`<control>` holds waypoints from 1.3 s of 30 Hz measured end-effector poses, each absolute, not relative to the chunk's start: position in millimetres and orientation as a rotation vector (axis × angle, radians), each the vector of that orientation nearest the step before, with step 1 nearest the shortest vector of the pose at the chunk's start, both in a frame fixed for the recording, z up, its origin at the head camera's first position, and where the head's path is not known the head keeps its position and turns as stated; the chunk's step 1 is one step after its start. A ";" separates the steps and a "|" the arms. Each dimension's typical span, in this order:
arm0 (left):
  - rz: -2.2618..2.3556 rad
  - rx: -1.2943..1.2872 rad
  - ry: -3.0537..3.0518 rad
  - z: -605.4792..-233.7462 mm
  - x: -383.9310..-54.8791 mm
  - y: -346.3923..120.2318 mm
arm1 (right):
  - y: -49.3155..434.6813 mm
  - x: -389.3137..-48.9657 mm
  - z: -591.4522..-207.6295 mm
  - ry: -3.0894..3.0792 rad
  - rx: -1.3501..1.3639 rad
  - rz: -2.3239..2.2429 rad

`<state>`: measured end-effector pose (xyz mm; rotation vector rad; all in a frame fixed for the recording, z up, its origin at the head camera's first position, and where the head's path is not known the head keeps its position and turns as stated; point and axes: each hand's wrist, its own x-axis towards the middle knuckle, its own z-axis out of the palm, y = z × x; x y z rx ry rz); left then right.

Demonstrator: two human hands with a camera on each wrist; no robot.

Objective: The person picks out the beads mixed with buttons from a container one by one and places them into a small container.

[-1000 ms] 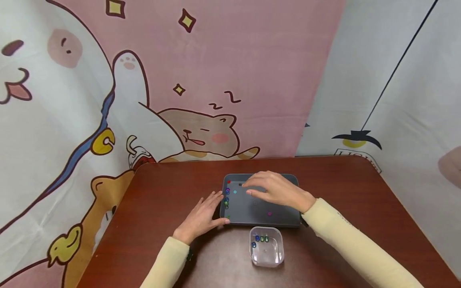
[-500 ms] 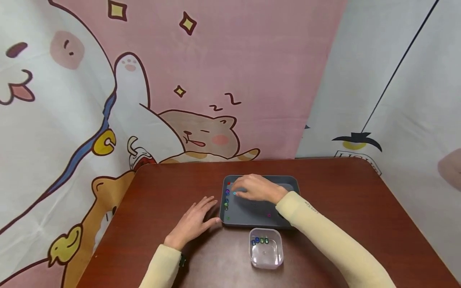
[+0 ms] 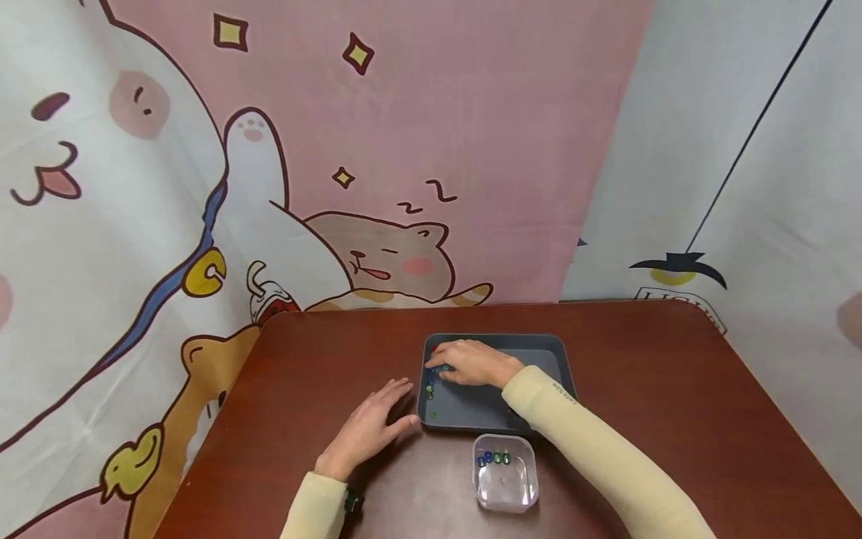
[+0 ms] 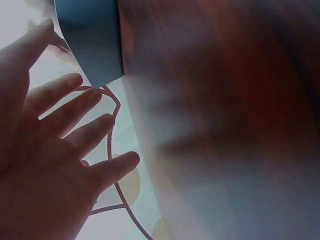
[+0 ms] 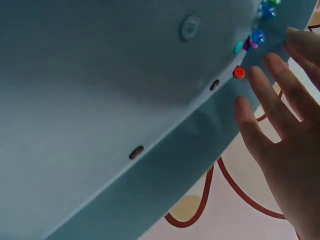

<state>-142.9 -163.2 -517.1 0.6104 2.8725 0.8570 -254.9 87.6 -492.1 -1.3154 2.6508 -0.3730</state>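
My right hand reaches over the far left part of a shallow grey tray, fingers extended downward. In the right wrist view its fingertips hang close to a blue glass marble, a turquoise button and a red button; the thumb is mostly hidden. Other marbles line the tray's left wall. My left hand lies spread beside the tray's near left corner, holding nothing. A clear plastic box in front of the tray has several blue and green marbles inside.
A pale round button and two small brown pieces, one dark brown piece nearer the camera, lie in the tray. A green button sits in its near left corner. The brown table meets a printed cloth behind.
My right hand has moved left across the tray to its left wall. The left hand has drawn slightly back from the tray's edge. One marble in the box has shifted into line with the others.
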 end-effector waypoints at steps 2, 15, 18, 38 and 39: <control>0.881 0.607 2.869 -517.2 -142.0 -162.4 | 86.3 -254.4 -495.7 2.653 -1.309 -0.367; 0.915 0.616 2.848 -516.1 -144.3 -157.1 | 85.8 -256.2 -505.9 2.694 -1.343 -0.375; 0.913 0.638 2.827 -514.7 -145.4 -156.0 | 84.9 -257.5 -509.1 2.711 -1.346 -0.387; 0.864 0.763 2.790 -515.0 -149.1 -152.0 | 82.7 -258.9 -518.2 2.763 -1.363 -0.456; 0.860 0.757 2.789 -515.1 -148.7 -151.9 | 83.2 -258.8 -517.4 2.756 -1.355 -0.474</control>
